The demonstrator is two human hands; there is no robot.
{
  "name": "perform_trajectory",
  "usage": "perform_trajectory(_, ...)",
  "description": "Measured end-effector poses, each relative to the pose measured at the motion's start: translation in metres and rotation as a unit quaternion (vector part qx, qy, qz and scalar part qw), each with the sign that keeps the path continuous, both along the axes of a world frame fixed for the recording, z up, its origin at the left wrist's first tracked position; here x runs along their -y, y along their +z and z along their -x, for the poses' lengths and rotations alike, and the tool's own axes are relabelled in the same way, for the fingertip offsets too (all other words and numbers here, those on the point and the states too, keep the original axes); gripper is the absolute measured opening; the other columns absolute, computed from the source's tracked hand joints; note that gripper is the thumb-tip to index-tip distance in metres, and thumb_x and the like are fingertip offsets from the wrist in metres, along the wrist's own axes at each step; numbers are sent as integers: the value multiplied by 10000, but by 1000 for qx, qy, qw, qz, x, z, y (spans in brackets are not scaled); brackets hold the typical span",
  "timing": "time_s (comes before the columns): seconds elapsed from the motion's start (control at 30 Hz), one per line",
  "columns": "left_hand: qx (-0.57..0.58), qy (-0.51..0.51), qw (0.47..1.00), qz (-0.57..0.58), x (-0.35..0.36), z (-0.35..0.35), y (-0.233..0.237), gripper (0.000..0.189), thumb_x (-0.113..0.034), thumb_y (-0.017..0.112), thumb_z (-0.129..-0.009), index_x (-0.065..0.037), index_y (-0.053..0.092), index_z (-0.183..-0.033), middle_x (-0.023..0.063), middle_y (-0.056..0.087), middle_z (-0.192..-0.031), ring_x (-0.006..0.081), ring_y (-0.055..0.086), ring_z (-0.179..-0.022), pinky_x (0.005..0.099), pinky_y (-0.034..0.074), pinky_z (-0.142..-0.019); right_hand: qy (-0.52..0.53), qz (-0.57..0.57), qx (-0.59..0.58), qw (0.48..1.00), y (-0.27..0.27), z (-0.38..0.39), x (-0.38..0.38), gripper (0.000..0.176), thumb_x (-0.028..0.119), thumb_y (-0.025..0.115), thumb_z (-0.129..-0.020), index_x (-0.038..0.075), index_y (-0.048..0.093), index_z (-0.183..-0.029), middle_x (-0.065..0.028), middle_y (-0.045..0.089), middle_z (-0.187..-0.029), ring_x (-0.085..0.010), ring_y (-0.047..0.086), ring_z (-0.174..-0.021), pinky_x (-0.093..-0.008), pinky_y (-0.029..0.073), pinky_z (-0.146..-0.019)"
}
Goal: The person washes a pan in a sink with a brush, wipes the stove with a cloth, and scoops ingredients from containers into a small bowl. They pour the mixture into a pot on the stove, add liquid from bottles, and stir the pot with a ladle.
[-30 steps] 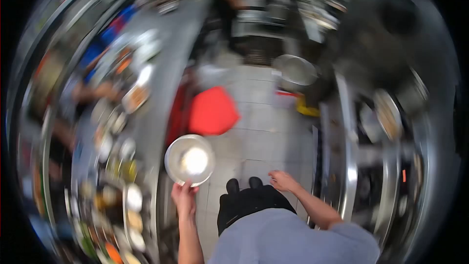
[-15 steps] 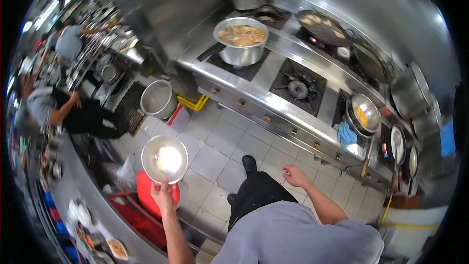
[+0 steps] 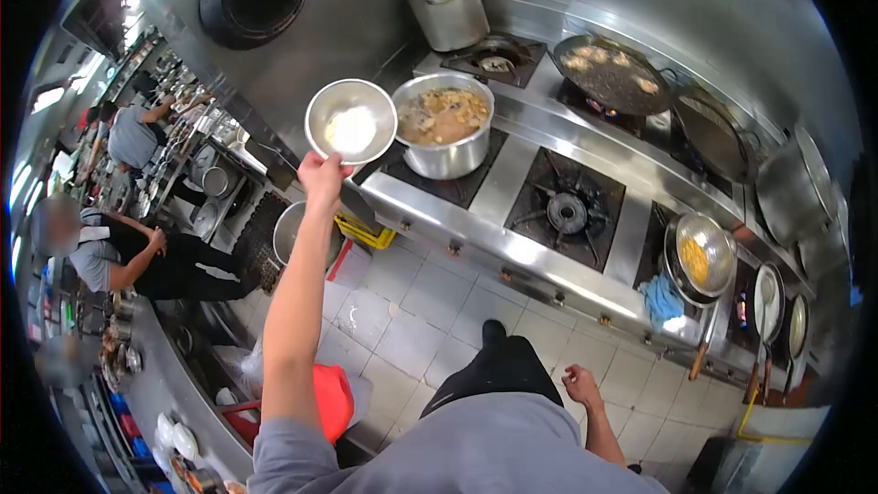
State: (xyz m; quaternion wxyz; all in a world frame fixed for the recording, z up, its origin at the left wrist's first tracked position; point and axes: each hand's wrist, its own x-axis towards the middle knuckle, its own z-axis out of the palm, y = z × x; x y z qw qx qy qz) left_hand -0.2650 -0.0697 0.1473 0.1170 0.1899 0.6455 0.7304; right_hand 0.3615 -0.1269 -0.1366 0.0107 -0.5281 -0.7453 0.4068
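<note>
Held out at arm's length, my left hand [image 3: 324,181] grips the rim of a metal bowl [image 3: 320,110]. Something whitish lies in the bowl, washed out by glare. Just right of the bowl stands a large aluminium pot [image 3: 448,158] of brown stew or broth with chunks, on the stove. My right hand [image 3: 581,386] hangs low beside my leg, in front of the stove, its fingers loosely bent and apart with nothing visible in them.
A wide pan [image 3: 613,82] with frying pieces sits over a flame at the back. An unlit burner [image 3: 566,212] lies mid-stove. Right of it are a strainer [image 3: 706,247] with yellow food and a blue cloth [image 3: 660,300]. People [image 3: 128,256] stand at left.
My left hand has carried the bowl forward and up from above the floor to beside the stew pot. The right hand has dropped lower and slightly right.
</note>
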Motion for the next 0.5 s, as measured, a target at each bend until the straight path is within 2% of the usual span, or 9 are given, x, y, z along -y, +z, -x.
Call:
perform_trajectory(0.07,-29,13,999,41,-43,15,4,134,18,586,-774,-7,467,-719,105,581,-681,175,605,-501,275,512,-453,-42,29,-3,999,-1,-1,-11,288,176,649,-775,-7,621,-995,-186,661,-835,-315,647,-792,-380,507,-722)
perform_trajectory(0.2,-67,51,990,112,-98,23,8,171,1,596,-748,-7,440,-681,127,590,-688,184,609,-499,302,515,-451,-109,5,-10,994,12,-7,-34,248,126,635,-776,-3,622,-988,-163,667,-815,-291,651,-764,-367,509,-707)
perform_trajectory(0.43,-113,51,981,150,-132,33,-9,185,-18,606,-725,-7,434,-655,134,587,-659,195,611,-493,332,506,-454,-197,-33,35,979,11,-35,-29,259,156,618,-781,2,623,-989,-164,657,-798,-276,638,-724,-362,502,-681)
perform_trajectory(0.5,-217,47,956,192,-134,37,-14,157,-40,589,-720,3,449,-664,165,592,-644,273,629,-543,405,504,-534,-221,-21,35,975,6,-34,-14,263,161,617,-773,-6,619,-976,-162,656,-791,-278,638,-727,-364,502,-682)
